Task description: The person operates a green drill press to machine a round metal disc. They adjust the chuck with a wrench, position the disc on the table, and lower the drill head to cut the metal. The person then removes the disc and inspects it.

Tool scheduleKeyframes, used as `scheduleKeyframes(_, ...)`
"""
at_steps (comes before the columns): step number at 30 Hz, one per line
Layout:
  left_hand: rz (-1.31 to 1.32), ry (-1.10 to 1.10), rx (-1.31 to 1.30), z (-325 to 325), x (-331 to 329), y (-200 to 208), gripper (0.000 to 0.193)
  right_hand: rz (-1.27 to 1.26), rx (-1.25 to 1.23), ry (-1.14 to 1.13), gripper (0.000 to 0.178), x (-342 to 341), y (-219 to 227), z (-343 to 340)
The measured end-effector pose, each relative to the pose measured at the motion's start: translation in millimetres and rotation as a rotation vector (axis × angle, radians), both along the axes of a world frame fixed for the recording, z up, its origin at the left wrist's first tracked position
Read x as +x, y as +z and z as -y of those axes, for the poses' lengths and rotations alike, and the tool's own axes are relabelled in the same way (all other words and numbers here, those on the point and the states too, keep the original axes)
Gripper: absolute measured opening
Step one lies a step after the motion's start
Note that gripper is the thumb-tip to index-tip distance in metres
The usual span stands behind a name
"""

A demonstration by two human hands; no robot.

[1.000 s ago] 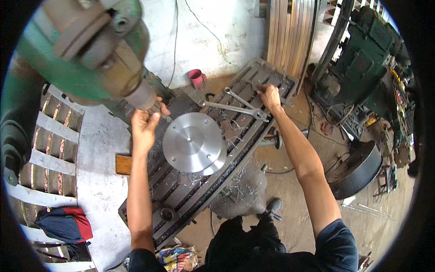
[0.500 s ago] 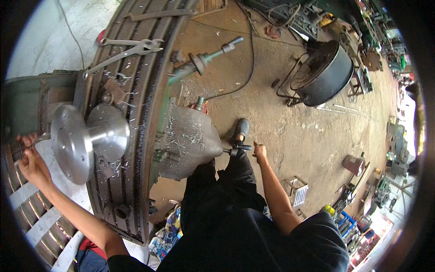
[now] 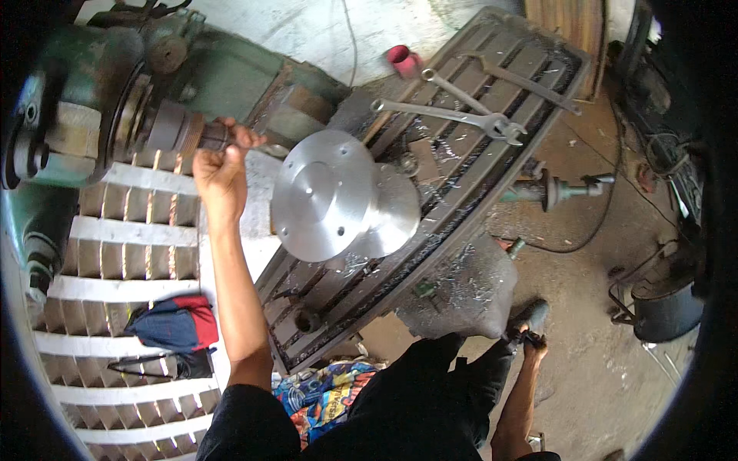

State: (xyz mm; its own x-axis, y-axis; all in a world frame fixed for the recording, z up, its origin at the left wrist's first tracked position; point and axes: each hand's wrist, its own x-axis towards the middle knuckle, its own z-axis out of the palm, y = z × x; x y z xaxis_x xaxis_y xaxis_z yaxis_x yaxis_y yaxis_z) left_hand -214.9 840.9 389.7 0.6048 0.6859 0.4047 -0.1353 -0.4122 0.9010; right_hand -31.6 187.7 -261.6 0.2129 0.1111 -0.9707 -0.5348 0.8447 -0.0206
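My left hand (image 3: 223, 169) is closed at the slim metal tool (image 3: 270, 149) in the machine's spindle chuck (image 3: 173, 129), thumb and fingers around its chuck end. The tool points toward a shiny flanged metal workpiece (image 3: 327, 200), a round disc with holes joined by a neck to a second disc. It sits over the slotted machine table (image 3: 400, 276). Low on the right, my right hand (image 3: 536, 349) is closed on a dark crank handle (image 3: 527, 336) beside the table's grey housing (image 3: 469, 296). That hand's fingers are small and partly hidden.
Two wrenches (image 3: 453, 115) and a flat bar (image 3: 526, 83) lie on the table among metal shavings. A red cup (image 3: 403, 61) stands behind it. Colourful cloth (image 3: 334, 396) lies below the near end. A black drum fan (image 3: 667, 307) stands on the floor at right.
The view has swung left, bringing the spindle into sight. My right hand, earlier just beside the crank handle, is now on it. My left hand stays by the tool.
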Motion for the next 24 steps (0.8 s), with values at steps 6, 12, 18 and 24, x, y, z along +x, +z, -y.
scheduleKeyframes(6, -0.031, -0.143, 0.095, 17, 21, 19, 0.037, 0.186, -0.015, -0.104, 0.029, -3, -9, -2)
scheduleKeyframes(12, -0.034, -0.082, 0.082, 10, 12, 15, 0.033, 0.399, -0.075, -0.147, 0.035, -11, 50, -37)
scheduleKeyframes(18, -0.074, 0.069, 0.220, 0, 5, 7, 0.035, 0.517, -0.060, -0.058, 0.024, -25, 55, -36)
scheduleKeyframes(24, 0.010, -0.138, 0.120, -7, 3, 3, 0.037, 0.234, -0.470, -0.252, 0.032, -91, 101, -63)
